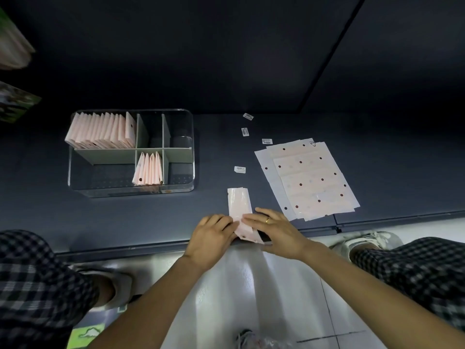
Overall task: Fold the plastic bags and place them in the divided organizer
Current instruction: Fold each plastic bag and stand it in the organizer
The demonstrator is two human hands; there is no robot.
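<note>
A pale pink plastic bag (239,206), folded into a long narrow strip, lies on the dark shelf near its front edge. My left hand (210,238) holds its near end with curled fingers from the left. My right hand (275,230), a ring on one finger, presses flat on the same end from the right. A stack of unfolded pink bags with dark dots (308,177) lies to the right. The clear divided organizer (186,117) stands at the left, with folded bags (100,132) in its back left compartment and several more folded bags (149,170) in the front middle one.
Small white labels (245,132) lie scattered on the dark shelf (390,159) between organizer and stack. My checked trouser legs and light shoes flank the pale floor below the shelf edge. Blurred packages show at the far left.
</note>
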